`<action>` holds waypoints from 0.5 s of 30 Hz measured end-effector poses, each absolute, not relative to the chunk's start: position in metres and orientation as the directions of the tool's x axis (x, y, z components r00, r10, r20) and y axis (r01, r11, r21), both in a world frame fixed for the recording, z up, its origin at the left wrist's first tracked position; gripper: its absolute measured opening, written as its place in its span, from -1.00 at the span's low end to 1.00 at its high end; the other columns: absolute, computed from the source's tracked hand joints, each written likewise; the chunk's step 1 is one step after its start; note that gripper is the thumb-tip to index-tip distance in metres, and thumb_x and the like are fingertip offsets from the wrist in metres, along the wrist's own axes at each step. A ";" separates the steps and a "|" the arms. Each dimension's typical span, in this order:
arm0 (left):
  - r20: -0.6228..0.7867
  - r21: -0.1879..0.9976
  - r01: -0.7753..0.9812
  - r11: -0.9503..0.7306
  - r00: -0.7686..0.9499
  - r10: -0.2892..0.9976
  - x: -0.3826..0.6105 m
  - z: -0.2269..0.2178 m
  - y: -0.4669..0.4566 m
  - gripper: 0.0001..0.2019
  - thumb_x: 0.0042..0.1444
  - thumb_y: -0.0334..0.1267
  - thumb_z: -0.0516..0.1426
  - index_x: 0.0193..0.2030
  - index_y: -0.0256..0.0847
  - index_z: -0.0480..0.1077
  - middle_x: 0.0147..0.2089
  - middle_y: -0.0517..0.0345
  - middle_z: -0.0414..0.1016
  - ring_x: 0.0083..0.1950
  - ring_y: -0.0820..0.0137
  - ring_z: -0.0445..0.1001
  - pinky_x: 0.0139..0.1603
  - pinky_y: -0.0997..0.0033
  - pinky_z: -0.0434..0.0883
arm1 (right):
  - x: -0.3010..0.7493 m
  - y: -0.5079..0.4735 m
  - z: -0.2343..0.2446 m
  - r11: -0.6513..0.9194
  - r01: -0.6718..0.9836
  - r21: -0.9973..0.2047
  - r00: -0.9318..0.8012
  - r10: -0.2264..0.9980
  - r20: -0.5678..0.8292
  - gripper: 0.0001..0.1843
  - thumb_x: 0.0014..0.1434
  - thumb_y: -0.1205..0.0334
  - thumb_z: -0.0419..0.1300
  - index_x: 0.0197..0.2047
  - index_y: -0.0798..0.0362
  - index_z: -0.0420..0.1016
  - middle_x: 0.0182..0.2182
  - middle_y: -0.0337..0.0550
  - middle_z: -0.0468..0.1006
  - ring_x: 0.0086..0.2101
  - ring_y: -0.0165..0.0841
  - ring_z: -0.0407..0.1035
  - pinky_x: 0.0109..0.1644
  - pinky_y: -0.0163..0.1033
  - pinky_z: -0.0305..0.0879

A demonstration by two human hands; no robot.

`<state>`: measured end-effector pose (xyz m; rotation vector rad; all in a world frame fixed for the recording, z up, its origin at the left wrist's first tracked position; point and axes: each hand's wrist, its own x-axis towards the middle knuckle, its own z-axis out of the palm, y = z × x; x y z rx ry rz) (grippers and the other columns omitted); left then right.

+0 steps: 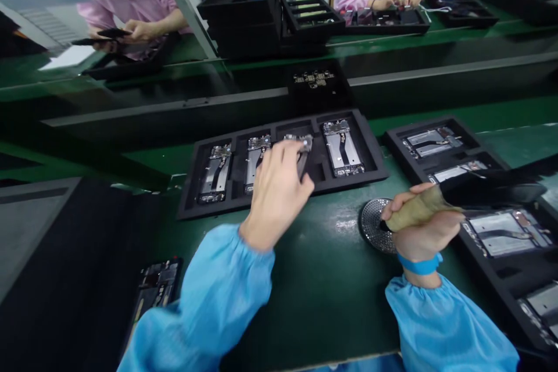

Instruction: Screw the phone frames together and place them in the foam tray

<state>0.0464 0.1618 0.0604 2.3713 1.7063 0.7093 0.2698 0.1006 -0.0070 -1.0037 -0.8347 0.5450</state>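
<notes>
My left hand (278, 186) reaches over the third compartment of a black foam tray (279, 200). Its fingers and thumb close around a phone mid-frame (304, 142) that looks tilted; much of it is hidden by the hand. Other phone frames with circuit boards and black flex cables lie in that tray, such as the rightmost one (344, 148). My right hand (422, 235), with a blue wrist band, grips a tan-wrapped tool (414, 209). A blurred dark shape extends right from it; I cannot tell its kind. Beside that hand is a round, dimpled metal dish (375, 226), partly covered.
A second foam tray (462, 256) of phone frames stands at right. Another phone part (157, 285) lies at lower left, near a dark box (52, 267). Small boards (314, 78) sit behind the tray. Across the green bench, people in pink sleeves handle parts near stacked black trays (244, 23).
</notes>
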 end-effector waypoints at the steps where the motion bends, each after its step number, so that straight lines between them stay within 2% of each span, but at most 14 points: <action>1: 0.281 0.381 0.842 -0.383 0.289 0.915 0.040 0.060 0.140 -0.46 0.20 -0.47 0.14 0.33 -0.18 0.21 0.30 -0.05 0.35 0.28 0.11 0.37 0.29 0.00 0.43 | 0.270 0.101 -0.007 0.446 -0.029 -0.895 0.581 0.736 0.348 -0.36 0.18 -0.45 0.05 -0.20 0.00 0.41 -0.63 -0.29 0.40 -0.70 -0.29 0.28 -0.65 -0.16 0.26; 2: 0.261 0.388 0.830 -0.400 0.318 0.912 0.034 0.057 0.118 -0.43 0.20 -0.47 0.13 0.35 -0.16 0.20 0.30 -0.04 0.35 0.30 0.10 0.35 0.29 0.00 0.42 | 0.270 0.100 -0.007 0.440 -0.031 -0.897 0.580 0.740 0.342 -0.36 0.17 -0.46 0.05 -0.21 0.00 0.41 -0.64 -0.29 0.40 -0.71 -0.29 0.28 -0.66 -0.16 0.26; 7: 0.148 0.409 0.821 -0.398 0.371 0.917 0.025 0.024 0.028 -0.42 0.18 -0.44 0.11 0.35 -0.08 0.24 0.21 -0.06 0.42 0.14 0.05 0.44 0.09 -0.06 0.51 | 0.267 0.099 -0.002 0.404 -0.027 -0.914 0.580 0.751 0.315 -0.33 0.09 -0.50 0.09 -0.23 -0.01 0.42 -0.65 -0.28 0.41 -0.71 -0.27 0.29 -0.67 -0.15 0.25; 10: 0.112 0.398 0.836 -0.377 0.364 0.925 0.037 0.004 0.000 -0.43 0.16 -0.44 0.11 0.33 -0.11 0.28 0.18 -0.06 0.44 0.11 0.04 0.48 0.14 -0.13 0.50 | 0.264 0.101 0.003 0.404 -0.017 -0.914 0.595 0.739 0.316 -0.31 0.04 -0.51 0.11 -0.24 0.00 0.42 -0.66 -0.27 0.41 -0.73 -0.26 0.28 -0.68 -0.13 0.24; 13: 0.082 0.352 0.864 -0.359 0.353 0.932 0.050 -0.004 -0.013 -0.49 0.24 -0.40 0.13 0.33 -0.16 0.30 0.18 -0.08 0.46 0.15 0.03 0.49 0.20 -0.20 0.47 | 0.264 0.104 0.005 0.398 -0.008 -0.917 0.638 0.709 0.302 -0.30 -0.02 -0.52 0.10 -0.29 0.01 0.40 -0.67 -0.25 0.42 -0.74 -0.26 0.26 -0.70 -0.12 0.21; 15: 0.062 0.347 0.867 -0.358 0.359 0.931 0.054 -0.003 -0.014 -0.54 0.31 -0.31 0.16 0.33 -0.20 0.29 0.20 -0.10 0.46 0.18 0.02 0.48 0.16 -0.14 0.49 | 0.265 0.106 0.004 0.363 -0.025 -0.931 0.656 0.709 0.259 -0.27 -0.07 -0.56 0.05 -0.29 -0.01 0.37 -0.68 -0.25 0.40 -0.74 -0.26 0.25 -0.68 -0.11 0.21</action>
